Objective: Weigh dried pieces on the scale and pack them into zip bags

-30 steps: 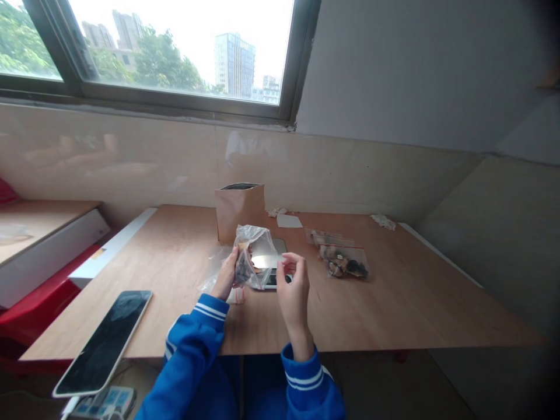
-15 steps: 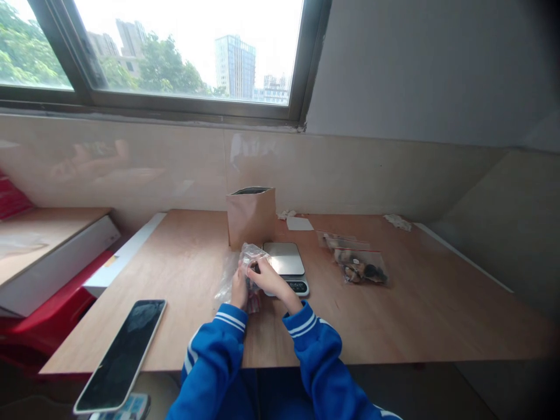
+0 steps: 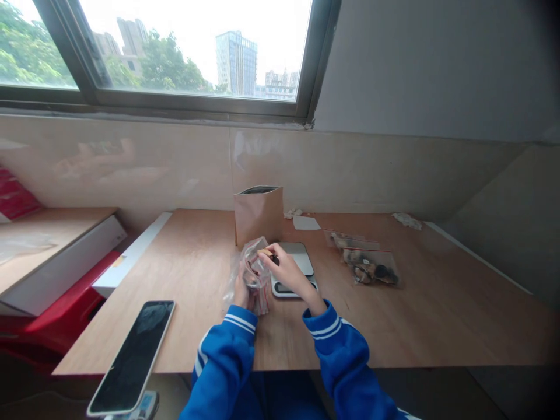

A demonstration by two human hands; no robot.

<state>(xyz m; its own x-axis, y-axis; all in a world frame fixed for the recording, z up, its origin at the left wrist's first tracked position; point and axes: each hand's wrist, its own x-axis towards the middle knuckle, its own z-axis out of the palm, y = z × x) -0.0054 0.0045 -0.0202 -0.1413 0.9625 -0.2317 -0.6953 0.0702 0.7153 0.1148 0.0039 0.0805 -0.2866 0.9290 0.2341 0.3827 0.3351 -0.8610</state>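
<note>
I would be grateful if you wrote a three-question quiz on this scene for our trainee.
1. True or false: the brown paper bag lies flat on the table.
2. Which hand pinches a small brown piece: A) left, or B) right?
3. Complete: the phone lies to the person's ____ of the digital scale.

Key:
1. False: the brown paper bag stands upright.
2. B: the right hand; the left hand holds the clear plastic bag.
3. Left.

On the wooden table (image 3: 429,326): scale (image 3: 303,256); paper bag (image 3: 259,216); pouches (image 3: 374,269)
</note>
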